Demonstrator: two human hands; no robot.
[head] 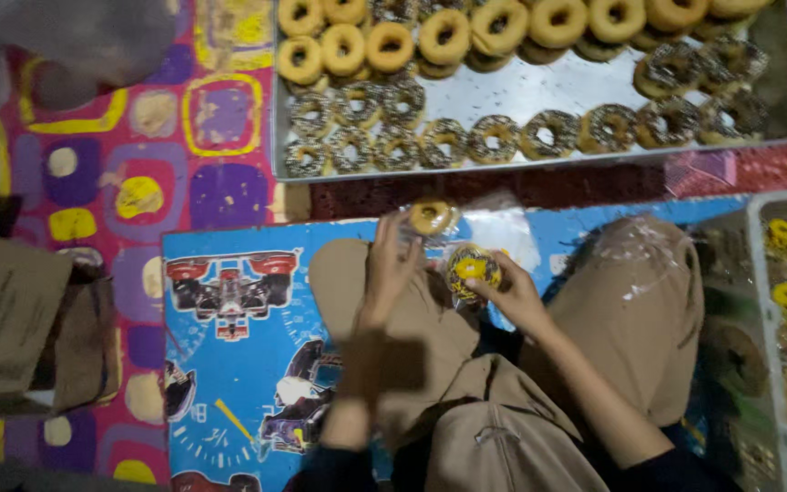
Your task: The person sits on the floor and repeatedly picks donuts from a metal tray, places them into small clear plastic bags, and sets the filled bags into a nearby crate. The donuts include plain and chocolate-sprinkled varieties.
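Sprinkled doughnut [473, 270] in right hand [514, 293] (fingertips)

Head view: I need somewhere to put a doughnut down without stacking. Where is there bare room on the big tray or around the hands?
The metal tray has a bare strip across its middle, between the plain doughnuts and the sprinkled doughnuts; both rows are crowded. The blue mat lies open beside the left hand. The right hand holds a yellow-topped doughnut.

Steel doughnut tray [539, 91], patterned mat [166, 155]
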